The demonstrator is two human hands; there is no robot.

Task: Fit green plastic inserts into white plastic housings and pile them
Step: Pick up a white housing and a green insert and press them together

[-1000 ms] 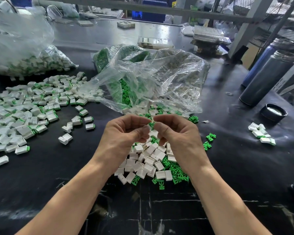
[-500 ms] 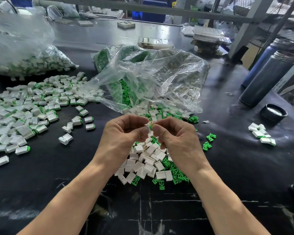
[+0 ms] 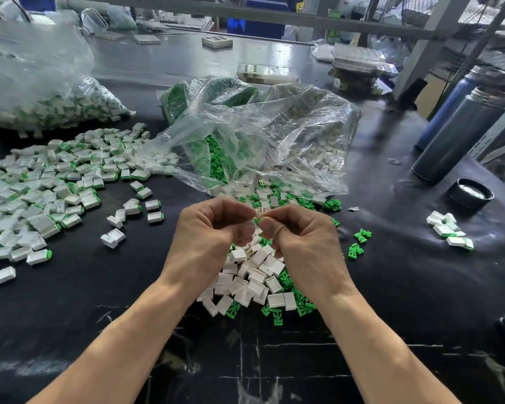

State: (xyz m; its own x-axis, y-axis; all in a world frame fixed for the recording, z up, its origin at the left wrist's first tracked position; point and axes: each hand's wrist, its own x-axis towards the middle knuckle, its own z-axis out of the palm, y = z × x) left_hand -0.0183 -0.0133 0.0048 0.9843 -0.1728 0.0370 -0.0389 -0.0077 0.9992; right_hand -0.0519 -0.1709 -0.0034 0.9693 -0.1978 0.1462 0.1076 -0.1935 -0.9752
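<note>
My left hand (image 3: 213, 228) and my right hand (image 3: 299, 233) meet fingertip to fingertip above the table's middle. Between them they pinch one small white housing (image 3: 261, 212); a bit of green shows just under it, mostly hidden by the fingers. Below the hands lies a heap of loose white housings (image 3: 254, 278) mixed with green inserts (image 3: 286, 279). A wide pile of fitted white-and-green pieces (image 3: 41, 185) spreads over the left of the table.
An open clear bag (image 3: 260, 135) of green inserts and white housings lies behind the hands. A second full bag (image 3: 41, 91) sits far left. Two metal flasks (image 3: 461, 132) and a black lid (image 3: 470, 196) stand right. A few fitted pieces (image 3: 449, 231) lie right.
Both hands have stayed together over the heap. The fingertips have closed in and shifted slightly, and the white housing now shows between them.
</note>
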